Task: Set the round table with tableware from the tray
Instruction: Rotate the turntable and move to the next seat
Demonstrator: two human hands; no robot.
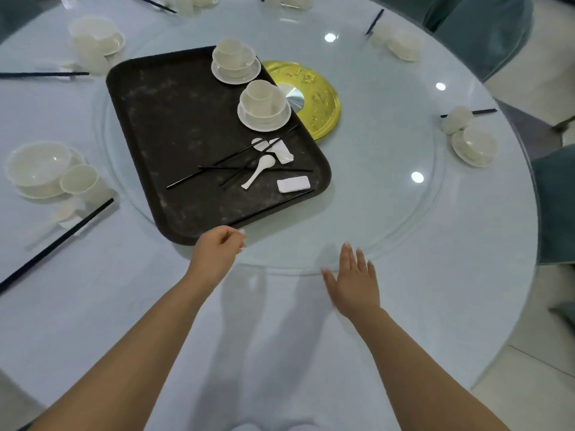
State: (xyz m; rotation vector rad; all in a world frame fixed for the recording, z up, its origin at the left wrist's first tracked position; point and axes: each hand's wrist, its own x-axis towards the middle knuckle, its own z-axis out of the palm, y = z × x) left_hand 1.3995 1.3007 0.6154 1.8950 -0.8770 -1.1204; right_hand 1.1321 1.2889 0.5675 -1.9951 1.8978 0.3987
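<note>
A dark, matte, round-cornered rectangular tray (174,144) is lying at a slant left of the frame's centre, on a clear glass turntable (382,194) set into the round, pale, glossy worktop (466,290). A shiny gold disc (320,101) is showing beside the tray's upper right edge.

On the tray, 2 cream stacks are sitting along its upper right side, each a cup in a bowl on a saucer: the farther stack (235,62) and the nearer stack (264,105). Below them, thin black chopsticks (236,169) are lying crossed, with a smooth white spoon (259,171) and a small white rectangular rest (293,184) among them.

The left hand (217,250) is reaching at the tray's near corner, its fingers (239,239) loosely curled and grasping nothing visible; contact with the rim cannot be told. The right hand (354,281) is lying flat at the turntable's near edge, lower centre-right, fingers (353,259) straight and spread.

Around the worktop's rim, cream place settings are standing at middle left (46,171), upper left (96,38) and right (473,141), with black chopsticks beside them. Teal-covered chairs (485,29) are ringing the upper right edge, over a pale tiled floor (535,384).
</note>
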